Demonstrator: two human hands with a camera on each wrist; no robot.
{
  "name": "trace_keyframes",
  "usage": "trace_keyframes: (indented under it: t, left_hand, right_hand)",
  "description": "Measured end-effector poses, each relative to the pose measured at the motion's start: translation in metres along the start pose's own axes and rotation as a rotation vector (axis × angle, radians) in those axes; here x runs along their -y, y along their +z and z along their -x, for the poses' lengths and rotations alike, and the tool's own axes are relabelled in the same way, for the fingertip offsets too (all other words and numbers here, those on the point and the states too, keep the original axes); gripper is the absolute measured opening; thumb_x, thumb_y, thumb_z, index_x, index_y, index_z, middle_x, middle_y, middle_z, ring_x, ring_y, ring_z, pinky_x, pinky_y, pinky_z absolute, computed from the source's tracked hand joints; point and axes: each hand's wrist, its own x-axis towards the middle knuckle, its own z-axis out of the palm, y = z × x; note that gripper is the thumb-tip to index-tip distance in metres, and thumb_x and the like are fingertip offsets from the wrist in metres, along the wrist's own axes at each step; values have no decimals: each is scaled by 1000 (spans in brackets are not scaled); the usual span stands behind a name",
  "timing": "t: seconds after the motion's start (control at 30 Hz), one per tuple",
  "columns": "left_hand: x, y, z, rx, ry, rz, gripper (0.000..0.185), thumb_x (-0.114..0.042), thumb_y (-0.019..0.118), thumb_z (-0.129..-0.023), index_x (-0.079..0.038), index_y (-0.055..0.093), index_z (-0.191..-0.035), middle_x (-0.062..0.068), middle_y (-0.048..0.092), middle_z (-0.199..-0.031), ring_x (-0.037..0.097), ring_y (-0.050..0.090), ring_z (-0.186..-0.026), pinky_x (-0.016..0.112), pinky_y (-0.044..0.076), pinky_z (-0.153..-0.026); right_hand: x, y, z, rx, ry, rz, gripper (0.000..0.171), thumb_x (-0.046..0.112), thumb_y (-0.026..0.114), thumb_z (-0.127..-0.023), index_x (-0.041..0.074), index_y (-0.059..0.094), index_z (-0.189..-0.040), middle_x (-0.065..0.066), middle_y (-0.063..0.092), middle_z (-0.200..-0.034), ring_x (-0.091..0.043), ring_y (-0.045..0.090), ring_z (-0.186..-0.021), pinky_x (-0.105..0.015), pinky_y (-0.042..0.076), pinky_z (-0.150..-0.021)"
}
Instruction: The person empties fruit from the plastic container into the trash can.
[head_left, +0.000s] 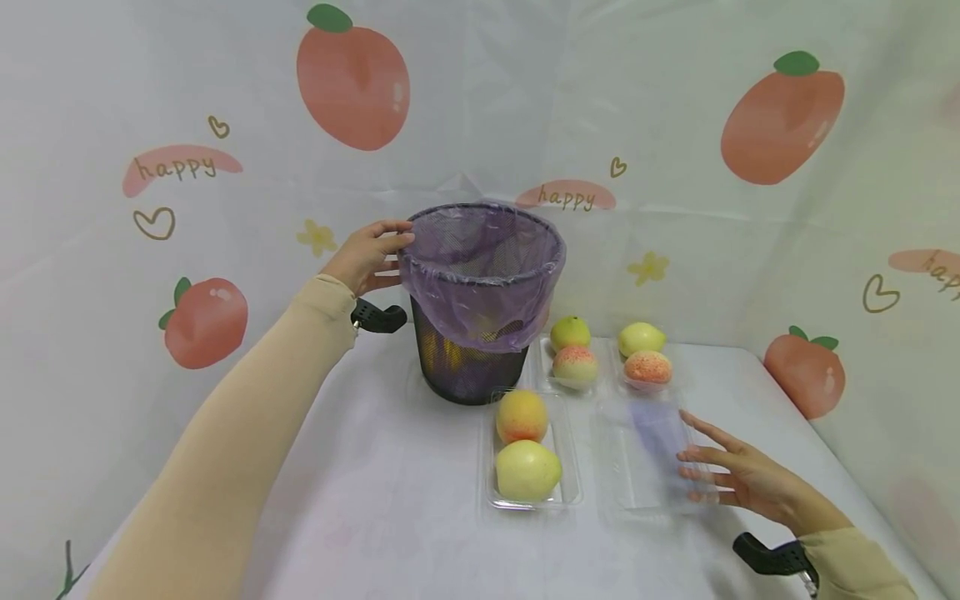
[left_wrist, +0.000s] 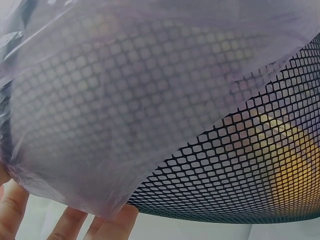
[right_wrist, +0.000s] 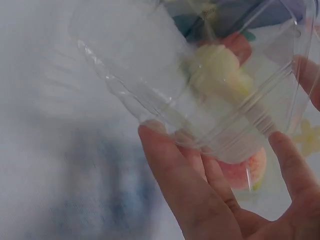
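In the head view my left hand (head_left: 369, 257) grips the left edge of a black mesh trash bin (head_left: 465, 379), lined with a purple plastic bag (head_left: 480, 312) folded over its rim. The left wrist view shows its fingertips (left_wrist: 122, 222) against the bag, and something yellow behind the mesh. My right hand (head_left: 757, 479) holds a transparent plastic box (right_wrist: 130, 60), blurred in the head view. The right wrist view has fingers on both sides of the box, with fruit visible through it.
Left of the right hand, a transparent box (head_left: 573, 492) holds an orange-yellow peach (head_left: 522, 416) and a yellow-green fruit (head_left: 528, 471). Behind stand two more fruit boxes, one with a reddish peach (head_left: 575, 367), one with a red-speckled fruit (head_left: 648, 367). A printed cloth (head_left: 480, 100) hangs behind.
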Motion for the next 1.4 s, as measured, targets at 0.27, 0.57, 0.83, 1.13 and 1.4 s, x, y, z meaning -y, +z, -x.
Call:
trace_keyframes:
  t: [0.27, 0.57, 0.83, 1.13, 1.4]
  left_hand:
    - [-1, 0, 1, 4, 3, 1, 50, -27, 53, -101, -21, 39, -148, 8, 40, -142, 30, 44, -131, 44, 41, -108]
    - [-2, 0, 3, 7, 1, 0, 50, -26, 52, -101, -21, 38, -149, 10, 36, -148, 30, 43, -131, 44, 41, -108]
    - [-2, 1, 2, 4, -1, 0, 50, -26, 52, -101, -21, 38, -148, 6, 42, -138, 30, 45, -130, 43, 42, -108]
    - [-2, 2, 4, 7, 0, 2, 50, -25, 53, -101, -20, 38, -149, 3, 45, -130, 30, 45, -131, 43, 42, -108]
    - [-3, 2, 5, 2, 0, -7, 51, -26, 53, -101, -20, 38, -149, 1, 46, -126, 29, 45, -130, 43, 42, -107]
  right_hand:
    - [-1, -13, 3, 104, 8, -35, 47, 18, 38, -107, 57, 42, -133, 0, 56, -128, -16, 60, -117, -47, 50, -97]
    - [-7, -25, 4, 154, 26, -88, 47, 14, 39, -106, 54, 50, -128, 2, 62, -129, -17, 62, -116, -41, 52, -95]
    - [-14, -32, -1, 225, 25, -172, 50, 8, 36, -106, 49, 56, -127, 3, 62, -128, -18, 61, -117, -35, 52, -95]
    - [-20, -38, -2, 268, 20, -210, 51, 7, 33, -106, 46, 58, -126, 3, 62, -128, -18, 61, -117, -33, 52, -96]
    - [-20, -38, -2, 264, 28, -205, 50, 7, 34, -106, 47, 58, -126, 3, 63, -127, -18, 61, -117, -31, 53, -94]
